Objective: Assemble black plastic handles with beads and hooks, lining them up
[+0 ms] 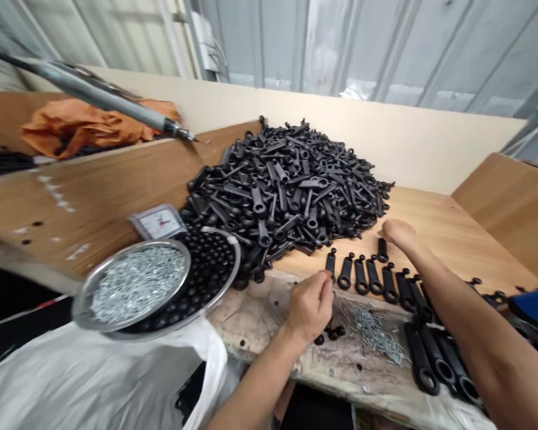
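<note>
My right hand (398, 233) is closed at the right edge of the heap, and a black plastic lever arm (382, 251) pokes out below its fingers. My left hand (311, 303) is pinched shut beside the left end of a row of black lever arms (360, 276), each with a ring end and a small ball end. Its fingertips cover the lower end of the leftmost lever arm (331, 260); what they pinch is hidden. Below it lie a few small black balls (334, 334), and to their right a scatter of silver screws or pins (379, 334).
A large heap of black lever arms (291, 185) fills the back. At left, a metal bowl of silver pins (137, 286) rests on a basin of black balls (208, 257) beside a small clock (159, 222). A power screwdriver (116, 104) hangs at upper left. More lever arms (424, 364) lie lower right.
</note>
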`<action>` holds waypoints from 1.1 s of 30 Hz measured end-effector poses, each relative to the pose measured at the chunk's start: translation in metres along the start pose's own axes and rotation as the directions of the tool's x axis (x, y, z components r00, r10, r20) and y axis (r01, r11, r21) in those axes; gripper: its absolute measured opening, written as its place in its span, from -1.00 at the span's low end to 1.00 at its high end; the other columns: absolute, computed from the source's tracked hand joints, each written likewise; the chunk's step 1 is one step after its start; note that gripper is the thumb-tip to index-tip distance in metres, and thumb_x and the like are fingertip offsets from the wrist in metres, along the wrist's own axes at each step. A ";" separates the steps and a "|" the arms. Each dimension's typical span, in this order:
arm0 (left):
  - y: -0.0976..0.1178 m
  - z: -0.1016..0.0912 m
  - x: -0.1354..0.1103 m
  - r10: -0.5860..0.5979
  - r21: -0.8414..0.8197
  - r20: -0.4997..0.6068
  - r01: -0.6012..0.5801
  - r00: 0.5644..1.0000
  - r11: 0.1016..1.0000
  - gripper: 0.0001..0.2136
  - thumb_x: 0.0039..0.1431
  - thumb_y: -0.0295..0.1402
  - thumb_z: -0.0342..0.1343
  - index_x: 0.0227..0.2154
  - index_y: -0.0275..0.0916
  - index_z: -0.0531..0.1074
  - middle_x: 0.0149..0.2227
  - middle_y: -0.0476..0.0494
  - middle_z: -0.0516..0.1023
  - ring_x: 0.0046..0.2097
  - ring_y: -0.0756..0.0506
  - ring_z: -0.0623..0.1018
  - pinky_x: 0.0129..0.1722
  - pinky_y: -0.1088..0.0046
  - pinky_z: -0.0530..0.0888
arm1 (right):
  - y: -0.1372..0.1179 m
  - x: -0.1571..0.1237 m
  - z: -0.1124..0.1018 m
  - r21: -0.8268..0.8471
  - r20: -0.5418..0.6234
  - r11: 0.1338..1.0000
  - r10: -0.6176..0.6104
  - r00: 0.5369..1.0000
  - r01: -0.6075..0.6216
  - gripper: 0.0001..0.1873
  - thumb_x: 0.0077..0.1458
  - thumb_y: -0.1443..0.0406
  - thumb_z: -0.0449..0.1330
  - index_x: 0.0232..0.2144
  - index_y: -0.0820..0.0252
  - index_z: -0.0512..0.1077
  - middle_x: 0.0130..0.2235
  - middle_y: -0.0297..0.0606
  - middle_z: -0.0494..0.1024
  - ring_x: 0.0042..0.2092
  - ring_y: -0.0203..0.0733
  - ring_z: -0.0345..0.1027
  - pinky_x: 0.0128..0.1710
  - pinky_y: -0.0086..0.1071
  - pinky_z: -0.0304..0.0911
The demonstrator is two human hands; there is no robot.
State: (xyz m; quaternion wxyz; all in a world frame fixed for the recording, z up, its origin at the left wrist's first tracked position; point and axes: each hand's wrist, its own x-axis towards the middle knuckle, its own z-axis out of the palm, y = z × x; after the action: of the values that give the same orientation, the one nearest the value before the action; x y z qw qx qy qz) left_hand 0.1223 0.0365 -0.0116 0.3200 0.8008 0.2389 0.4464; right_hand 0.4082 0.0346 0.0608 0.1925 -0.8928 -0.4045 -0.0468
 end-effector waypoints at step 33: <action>-0.012 0.004 0.002 -0.207 -0.069 -0.055 0.203 0.977 0.977 -0.81 0.08 -0.46 -0.11 -0.35 -0.25 0.42 -0.47 -0.09 0.48 -0.40 -0.05 0.47 -0.37 0.47 0.34 | -0.185 -0.028 0.019 -0.207 0.114 0.847 -0.477 0.871 0.491 -0.56 0.18 0.11 -0.11 -0.38 0.22 0.49 -0.29 -0.08 0.52 -0.12 -0.03 0.23 -0.19 -0.26 0.03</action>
State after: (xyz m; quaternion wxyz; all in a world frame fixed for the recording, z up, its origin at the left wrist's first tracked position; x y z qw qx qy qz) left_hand 0.1255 0.0447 -0.0214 0.3820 0.7472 0.3155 0.4430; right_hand 0.2513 0.1332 0.0932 0.0584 -0.7792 -0.6136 -0.1141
